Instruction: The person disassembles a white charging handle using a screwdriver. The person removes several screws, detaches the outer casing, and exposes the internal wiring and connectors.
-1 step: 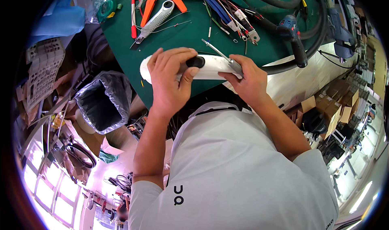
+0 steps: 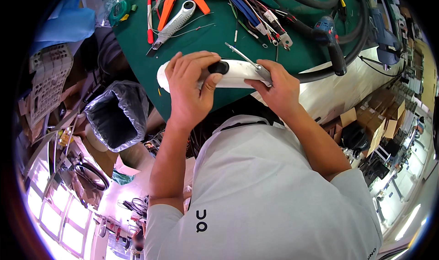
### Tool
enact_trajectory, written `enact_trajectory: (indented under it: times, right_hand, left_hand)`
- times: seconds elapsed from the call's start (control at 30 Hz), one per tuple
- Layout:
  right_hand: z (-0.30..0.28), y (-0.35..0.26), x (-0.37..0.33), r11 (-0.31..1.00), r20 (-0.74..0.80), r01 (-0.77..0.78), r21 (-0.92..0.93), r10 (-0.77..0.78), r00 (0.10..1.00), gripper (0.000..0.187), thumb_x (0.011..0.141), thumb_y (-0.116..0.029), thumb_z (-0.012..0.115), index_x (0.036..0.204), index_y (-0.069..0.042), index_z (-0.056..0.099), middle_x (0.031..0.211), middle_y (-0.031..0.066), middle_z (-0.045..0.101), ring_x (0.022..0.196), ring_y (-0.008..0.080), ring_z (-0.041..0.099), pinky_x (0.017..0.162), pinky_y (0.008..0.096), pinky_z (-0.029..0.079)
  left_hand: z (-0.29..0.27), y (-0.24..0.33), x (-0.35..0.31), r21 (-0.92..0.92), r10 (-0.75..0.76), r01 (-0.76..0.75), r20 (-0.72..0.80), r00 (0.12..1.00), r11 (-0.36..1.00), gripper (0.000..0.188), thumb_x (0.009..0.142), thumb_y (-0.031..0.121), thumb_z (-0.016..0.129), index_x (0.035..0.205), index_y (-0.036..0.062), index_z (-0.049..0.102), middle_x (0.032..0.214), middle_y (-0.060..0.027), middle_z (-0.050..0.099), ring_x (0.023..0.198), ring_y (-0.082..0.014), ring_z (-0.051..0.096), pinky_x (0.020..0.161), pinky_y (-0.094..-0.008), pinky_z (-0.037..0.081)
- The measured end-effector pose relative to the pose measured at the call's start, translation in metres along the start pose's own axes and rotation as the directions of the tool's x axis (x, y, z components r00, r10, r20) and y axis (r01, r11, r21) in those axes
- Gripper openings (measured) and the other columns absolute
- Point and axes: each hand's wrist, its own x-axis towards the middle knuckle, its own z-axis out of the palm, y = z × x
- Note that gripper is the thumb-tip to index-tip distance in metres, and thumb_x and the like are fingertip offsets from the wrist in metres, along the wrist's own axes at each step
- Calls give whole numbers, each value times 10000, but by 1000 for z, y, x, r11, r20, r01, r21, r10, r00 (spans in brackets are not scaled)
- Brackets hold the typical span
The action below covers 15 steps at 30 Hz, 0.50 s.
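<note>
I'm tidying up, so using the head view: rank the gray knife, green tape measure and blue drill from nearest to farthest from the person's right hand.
1. Blue drill: ahead and right of the right hand.
2. Gray knife: ahead and left.
3. Green tape measure: farther left, beyond the knife.

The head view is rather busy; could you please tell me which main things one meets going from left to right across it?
Holed white panel, plastic-lined bin, left hand on the white curved piece, right hand, cordless drill.
</note>
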Motion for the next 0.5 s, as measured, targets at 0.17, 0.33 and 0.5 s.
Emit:
enact_trajectory:
  times: [0.17,0.33,0.5]
  right_hand:
    - [-4,7,-7,995,82,3,104,-11,997,506,732,-204,877,1139,-14,643,1060,126,701,888,263,709,728,338,586]
    - [-24,27,-40,909,92,-334,249,321,942,379,916,-313,721,1150,-23,654,966,96,698,804,188,671,735,287,535]
    - [-41,42,-69,756,58,-530,383,553,831,352,989,-314,646,1089,23,669,813,47,667,734,95,581,671,242,481]
  left_hand:
    - [5,-1,-17,45,2,-3,22,1000,999,401,807,358,785,1083,100,651,1104,-52,691,1146,-257,602,1128,-509,262]
    - [10,9,-34,63,-40,43,-43,998,997,539,720,544,818,997,118,639,1065,-34,692,1125,-277,627,1157,-513,215]
    - [18,14,-55,-43,-153,149,-112,982,988,334,823,407,781,848,121,610,971,-22,705,1086,-262,636,1139,-477,226]
